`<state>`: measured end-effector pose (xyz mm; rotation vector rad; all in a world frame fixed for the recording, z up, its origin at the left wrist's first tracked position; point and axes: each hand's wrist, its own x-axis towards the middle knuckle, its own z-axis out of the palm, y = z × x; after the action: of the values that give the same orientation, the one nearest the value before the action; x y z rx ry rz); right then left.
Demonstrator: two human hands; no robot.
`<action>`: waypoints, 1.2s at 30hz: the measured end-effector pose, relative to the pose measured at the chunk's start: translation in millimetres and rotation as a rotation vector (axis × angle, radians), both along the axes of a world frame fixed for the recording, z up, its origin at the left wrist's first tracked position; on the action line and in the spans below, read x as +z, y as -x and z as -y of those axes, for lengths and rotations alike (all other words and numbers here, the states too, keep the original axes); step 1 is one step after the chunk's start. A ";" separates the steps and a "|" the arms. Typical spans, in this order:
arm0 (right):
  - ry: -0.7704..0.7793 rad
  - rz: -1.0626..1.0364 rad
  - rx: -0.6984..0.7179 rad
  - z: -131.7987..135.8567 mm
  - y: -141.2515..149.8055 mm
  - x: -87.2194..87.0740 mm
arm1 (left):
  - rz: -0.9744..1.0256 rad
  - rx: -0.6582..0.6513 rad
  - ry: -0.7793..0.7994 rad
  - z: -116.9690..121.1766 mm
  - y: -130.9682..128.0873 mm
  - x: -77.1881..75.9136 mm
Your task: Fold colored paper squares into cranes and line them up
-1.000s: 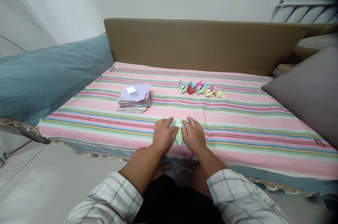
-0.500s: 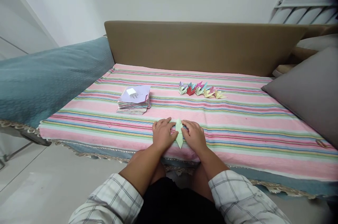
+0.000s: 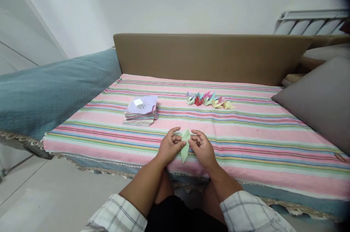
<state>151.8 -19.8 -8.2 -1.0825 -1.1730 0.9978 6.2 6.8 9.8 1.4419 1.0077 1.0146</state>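
A folded piece of light green origami paper [image 3: 185,153], long and pointed at its lower end, is held between my two hands near the front edge of the sofa seat. My left hand [image 3: 170,147] pinches its left side, thumb on top and fingers curled behind. From the right, my right hand [image 3: 202,148] grips the other side in the same way. Fingertips behind the paper are partly hidden. Beyond the hands, several folded paper cranes [image 3: 199,100] in red, yellow, green, pink and blue stand in a cluster.
Left of the cranes lies a stack of paper sheets [image 3: 140,117] with a white plug adapter [image 3: 138,103] on top. A striped cloth [image 3: 104,115] covers the seat. A grey cushion [image 3: 319,97] leans at the right, a blue-covered armrest [image 3: 60,89] at the left.
The green paper was flat on the cloth under both hands; now it is raised and pinched between thumbs and fingers. The view has tilted up a little.
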 end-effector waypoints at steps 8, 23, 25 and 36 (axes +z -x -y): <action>0.028 -0.180 0.141 -1.6 -3.7 3.6 | 0.223 0.009 0.058 5.8 -7.5 1.3; 0.037 -0.182 -0.040 -6.5 -5.3 1.1 | 0.004 -0.120 -0.092 7.6 -7.4 -7.4; 0.048 -0.217 -0.063 -7.2 -4.3 0.6 | 0.048 -0.124 -0.038 7.4 -8.0 -7.1; 0.087 -0.262 0.089 -6.0 -5.4 11.6 | 0.087 -0.062 -0.035 11.3 -14.3 -4.5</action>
<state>157.2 -13.8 3.4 -0.9405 -0.9781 1.2301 20.5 -4.5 5.3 1.4367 0.8814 1.0446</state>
